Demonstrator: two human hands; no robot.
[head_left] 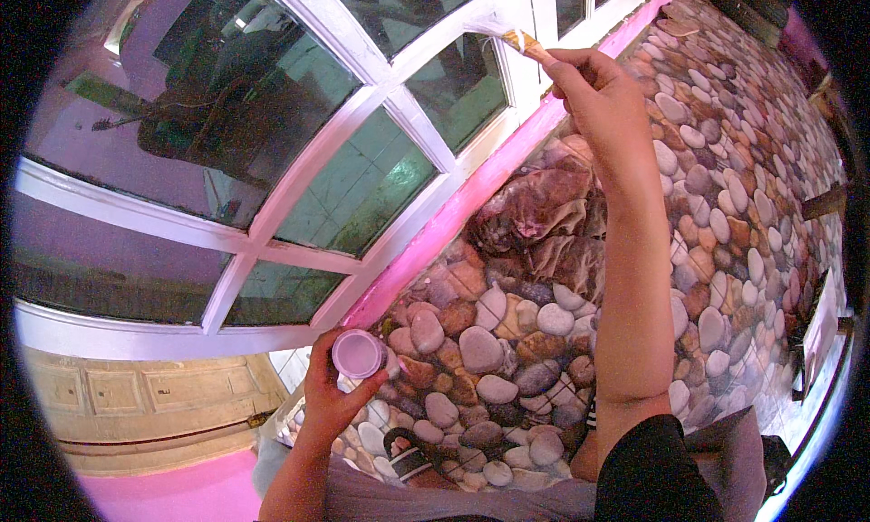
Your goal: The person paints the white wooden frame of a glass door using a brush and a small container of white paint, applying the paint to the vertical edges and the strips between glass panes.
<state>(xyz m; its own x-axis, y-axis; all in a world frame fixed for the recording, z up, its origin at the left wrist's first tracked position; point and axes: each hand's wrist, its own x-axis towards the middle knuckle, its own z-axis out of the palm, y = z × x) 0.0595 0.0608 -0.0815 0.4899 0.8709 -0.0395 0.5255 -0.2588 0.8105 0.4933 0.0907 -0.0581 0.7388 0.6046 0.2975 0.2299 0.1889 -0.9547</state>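
My right hand (pixel 594 87) is stretched out and shut on a small paintbrush (pixel 518 40). The brush's bristles touch the white frame (pixel 390 78) of a glazed window or door panel. My left hand (pixel 328 395) is low and near me, gripping a small round cup (pixel 357 353) with pale pink-white paint inside. The cup is held upright over the edge of the pebble-pattern floor (pixel 725 159), far from the brush.
A crumpled brownish cloth (pixel 544 218) lies on the pebble-pattern floor beside the pink strip (pixel 471 191) under the frame. My sandalled foot (pixel 403 449) is near the bottom. A pale panelled wall (pixel 136 391) and pink surface (pixel 172 495) are at lower left.
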